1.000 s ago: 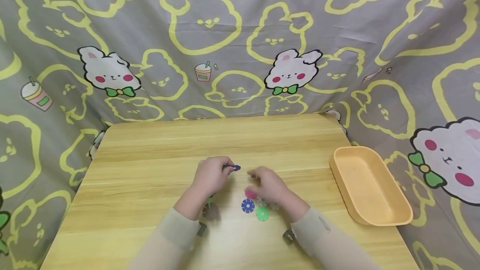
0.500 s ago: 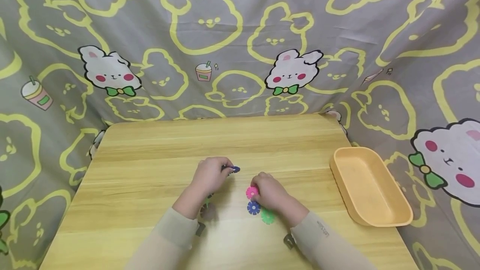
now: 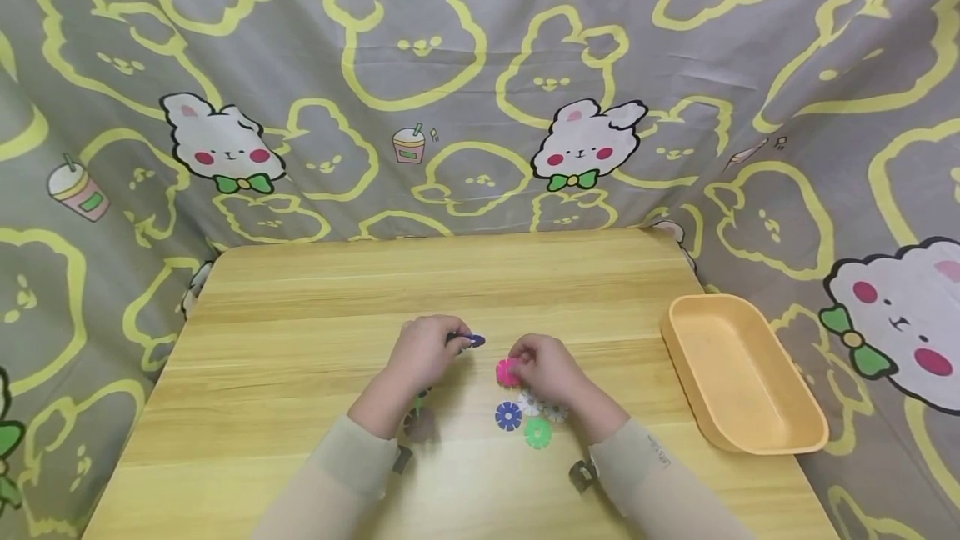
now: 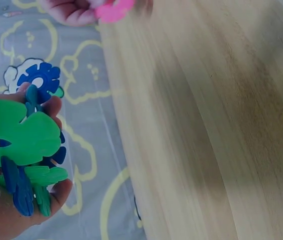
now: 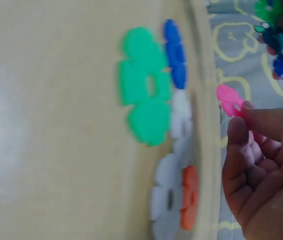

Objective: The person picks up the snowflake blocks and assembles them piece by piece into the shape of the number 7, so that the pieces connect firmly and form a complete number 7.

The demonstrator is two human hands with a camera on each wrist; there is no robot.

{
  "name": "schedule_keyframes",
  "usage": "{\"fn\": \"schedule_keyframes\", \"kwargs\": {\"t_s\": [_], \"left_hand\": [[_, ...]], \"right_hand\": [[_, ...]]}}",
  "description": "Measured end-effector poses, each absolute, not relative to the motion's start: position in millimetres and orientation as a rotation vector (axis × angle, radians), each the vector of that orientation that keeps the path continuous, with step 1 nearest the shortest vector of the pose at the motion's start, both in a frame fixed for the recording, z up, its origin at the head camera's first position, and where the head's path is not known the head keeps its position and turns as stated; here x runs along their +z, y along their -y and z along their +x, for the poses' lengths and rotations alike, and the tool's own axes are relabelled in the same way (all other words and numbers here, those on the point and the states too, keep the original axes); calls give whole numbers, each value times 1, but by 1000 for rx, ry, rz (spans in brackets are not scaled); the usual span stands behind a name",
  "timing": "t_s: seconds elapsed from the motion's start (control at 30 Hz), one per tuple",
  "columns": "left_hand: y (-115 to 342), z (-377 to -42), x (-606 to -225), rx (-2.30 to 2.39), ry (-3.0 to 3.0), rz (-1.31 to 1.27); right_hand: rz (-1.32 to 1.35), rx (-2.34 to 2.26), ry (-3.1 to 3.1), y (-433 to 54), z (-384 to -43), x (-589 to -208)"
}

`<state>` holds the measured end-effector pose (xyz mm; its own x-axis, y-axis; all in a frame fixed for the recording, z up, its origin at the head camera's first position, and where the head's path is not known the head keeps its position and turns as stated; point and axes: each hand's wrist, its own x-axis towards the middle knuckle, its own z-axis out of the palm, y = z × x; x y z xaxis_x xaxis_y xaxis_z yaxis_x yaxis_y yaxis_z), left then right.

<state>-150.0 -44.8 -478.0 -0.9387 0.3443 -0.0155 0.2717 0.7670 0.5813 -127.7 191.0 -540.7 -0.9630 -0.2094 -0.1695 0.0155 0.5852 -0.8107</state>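
My left hand [image 3: 425,350] grips several green and blue notched plastic discs slotted together into one piece. In the left wrist view a large green disc [image 4: 21,132] faces the camera, and a blue disc [image 4: 41,77] sticks out past the fingertips. Opposite it, my right hand [image 3: 549,369] pinches a pink notched disc [image 3: 507,372] by its edge between thumb and forefinger. Below that hand lie a blue disc [image 3: 507,416], a green disc [image 3: 537,432] and white discs [image 3: 531,402]. An orange disc [image 5: 189,197] beside them shows only in the right wrist view.
A yellow-orange plastic bin [image 3: 731,365] stands at the table's right edge. The wood-grain table [image 3: 300,298] is bordered by a grey patterned curtain [image 3: 465,82] at the back and sides. Dark wrist-camera pieces [image 3: 582,476] hang under both cuffs.
My right hand has come down onto the pink disc, taken hold of it and lifted it slightly away from the other discs. The left hand has barely moved.
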Motion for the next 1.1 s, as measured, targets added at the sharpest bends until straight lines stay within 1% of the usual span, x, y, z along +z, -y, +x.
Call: {"fn": "schedule_keyframes", "kwargs": {"t_s": [0.13, 0.33, 1.1], "left_hand": [[42, -149, -478, 923, -2826, 512], [41, -147, -479, 917, -2841, 528], [39, -144, -479, 961, -2877, 611]], "right_hand": [[-13, -1577, -2459, -192, -133, -534], [98, -1837, -2333, -188, -138, -522], [124, -1953, -2078, -182, -141, -508]]}}
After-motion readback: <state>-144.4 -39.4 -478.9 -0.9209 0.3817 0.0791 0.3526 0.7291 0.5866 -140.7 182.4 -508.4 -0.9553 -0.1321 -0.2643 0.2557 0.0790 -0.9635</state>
